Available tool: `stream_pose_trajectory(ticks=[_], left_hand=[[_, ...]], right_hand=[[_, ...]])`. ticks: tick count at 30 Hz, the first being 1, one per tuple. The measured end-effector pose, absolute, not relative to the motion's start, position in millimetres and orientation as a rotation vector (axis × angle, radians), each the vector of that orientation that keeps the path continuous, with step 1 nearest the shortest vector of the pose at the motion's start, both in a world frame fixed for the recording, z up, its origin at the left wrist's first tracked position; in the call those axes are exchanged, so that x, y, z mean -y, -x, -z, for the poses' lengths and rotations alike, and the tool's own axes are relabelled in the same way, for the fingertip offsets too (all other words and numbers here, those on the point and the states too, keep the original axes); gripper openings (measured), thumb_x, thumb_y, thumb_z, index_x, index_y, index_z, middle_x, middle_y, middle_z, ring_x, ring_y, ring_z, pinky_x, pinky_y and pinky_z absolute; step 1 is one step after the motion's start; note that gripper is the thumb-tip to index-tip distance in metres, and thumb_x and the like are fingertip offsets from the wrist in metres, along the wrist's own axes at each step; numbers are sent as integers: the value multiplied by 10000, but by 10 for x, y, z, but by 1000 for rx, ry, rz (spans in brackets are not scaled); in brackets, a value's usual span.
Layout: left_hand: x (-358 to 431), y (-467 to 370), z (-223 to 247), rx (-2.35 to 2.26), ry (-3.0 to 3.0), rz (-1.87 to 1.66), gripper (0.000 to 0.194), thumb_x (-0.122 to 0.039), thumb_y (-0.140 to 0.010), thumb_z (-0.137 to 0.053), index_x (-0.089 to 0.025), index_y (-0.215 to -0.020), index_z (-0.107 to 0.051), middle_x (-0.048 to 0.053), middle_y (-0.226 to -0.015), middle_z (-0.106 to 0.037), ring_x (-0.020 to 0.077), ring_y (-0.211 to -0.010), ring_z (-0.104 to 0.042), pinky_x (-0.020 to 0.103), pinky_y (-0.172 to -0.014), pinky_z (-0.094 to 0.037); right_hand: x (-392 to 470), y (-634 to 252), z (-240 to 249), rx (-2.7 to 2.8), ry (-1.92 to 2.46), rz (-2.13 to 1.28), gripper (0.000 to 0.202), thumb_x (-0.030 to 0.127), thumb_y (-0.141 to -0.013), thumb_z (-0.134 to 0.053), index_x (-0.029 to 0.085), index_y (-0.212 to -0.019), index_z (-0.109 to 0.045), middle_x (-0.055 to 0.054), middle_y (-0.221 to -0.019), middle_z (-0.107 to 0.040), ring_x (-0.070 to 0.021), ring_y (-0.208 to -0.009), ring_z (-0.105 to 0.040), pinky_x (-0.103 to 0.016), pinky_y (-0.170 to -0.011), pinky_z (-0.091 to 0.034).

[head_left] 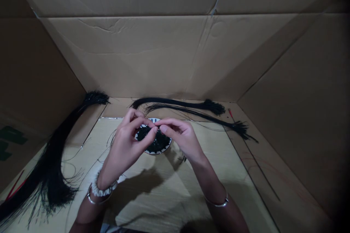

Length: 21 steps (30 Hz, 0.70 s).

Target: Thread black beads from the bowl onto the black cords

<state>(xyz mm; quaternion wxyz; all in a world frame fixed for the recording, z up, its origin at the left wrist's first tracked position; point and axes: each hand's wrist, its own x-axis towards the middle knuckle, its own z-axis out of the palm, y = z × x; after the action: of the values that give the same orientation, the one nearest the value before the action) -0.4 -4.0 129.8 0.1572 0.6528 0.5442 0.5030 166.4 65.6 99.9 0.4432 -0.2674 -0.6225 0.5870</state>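
Observation:
My left hand (133, 134) and my right hand (182, 136) meet fingertip to fingertip above a small bowl. Thumb and forefinger are pinched together on each hand. Something small and dark shows at the fingertips, too tiny to name. Below them sits the white bowl (166, 149) with a dark-patterned rim, holding a heap of small black pieces (157, 145). The fingers hide part of the bowl's far side. A little dark tuft (183, 158) pokes out beneath my right hand.
A large bundle of black strands (58, 153) lies along the left. Two thinner black bundles (175, 102) (195, 112) stretch behind the bowl. At right are a red-tipped thin tool (230, 113) and a dark rod (262, 171). Cardboard walls (153, 51) enclose the back and sides.

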Motion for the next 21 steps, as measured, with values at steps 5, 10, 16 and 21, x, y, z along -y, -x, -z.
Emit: stream_pose_trajectory(ticks=[5, 10, 16, 21], left_hand=[[35, 20, -1299, -1563, -1880, -1435, 44, -262, -903, -690, -229, -919, -715, 22, -953, -528, 156, -866, -553, 273, -665, -431], [38, 10, -1297, -1547, -1878, -1450, 30, -259, -901, -694, -240, -917, -713, 19, -954, -522, 153, -859, -543, 270, -654, -429], [16, 21, -1259, -1561, -1888, -1468, 77, -286, -872, -739, -246, -924, -699, 12, -975, -487, 137, -805, -501, 265, -630, -412], [20, 15, -1273, -1563, -1889, -1476, 81, -234, -882, -713, -240, -959, -691, 13, -973, -491, 135, -800, -501, 257, -627, -424]], right_hand=[[-659, -1639, -979, 1525, 727, -1442, 160, 387, -825, -780, 261, -923, -788, -15, -870, -748, -157, -785, -647, -290, -712, -513], [-685, -1648, -985, 1502, 724, -1446, 224, 443, -786, -802, 230, -838, -758, -16, -813, -732, -161, -757, -637, -299, -706, -517], [-654, -1654, -1012, 1545, 734, -1440, 188, 412, -836, -758, 225, -840, -741, -19, -803, -725, -163, -769, -654, -318, -752, -536], [-629, -1658, -1037, 1557, 717, -1422, 173, 388, -861, -741, 222, -820, -715, -15, -780, -712, -159, -760, -652, -315, -766, -530]])
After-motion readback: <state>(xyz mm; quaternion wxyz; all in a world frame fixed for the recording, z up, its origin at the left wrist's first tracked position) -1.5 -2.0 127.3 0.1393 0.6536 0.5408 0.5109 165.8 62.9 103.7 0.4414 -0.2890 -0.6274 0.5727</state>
